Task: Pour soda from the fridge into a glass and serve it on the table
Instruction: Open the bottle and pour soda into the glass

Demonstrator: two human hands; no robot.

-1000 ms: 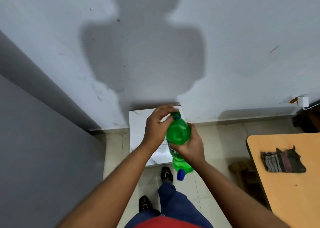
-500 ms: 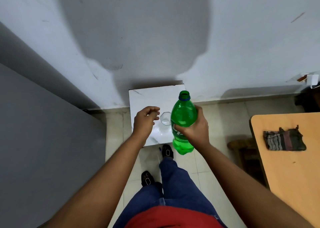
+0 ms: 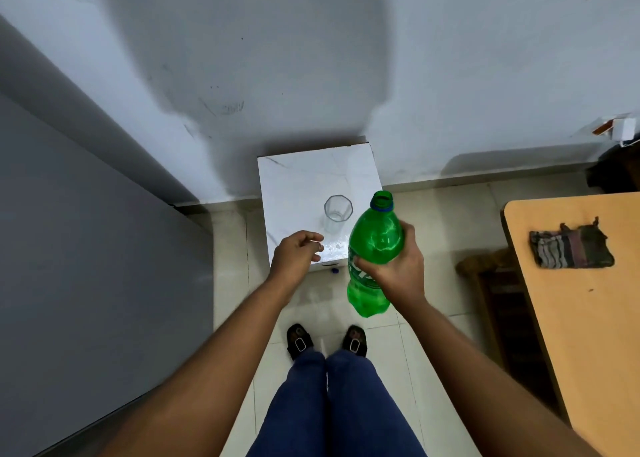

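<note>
Now that the cap is off, my right hand [image 3: 398,269] wraps the open soda bottle [image 3: 374,248] just right of the empty glass [image 3: 337,210] on the counter [image 3: 294,179], while my left hand [image 3: 298,254], loosely curled, has dropped just below the glass; pouring comes next.

Green bottle [image 3: 375,245] (blue neck ring), white stand [image 3: 304,176], striped cloth [image 3: 569,247].

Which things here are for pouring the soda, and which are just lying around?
For the job: green soda bottle, uncapped, in the right hand; empty glass on the white stand; wooden table.
Lying about: striped cloth; wall plug.
</note>
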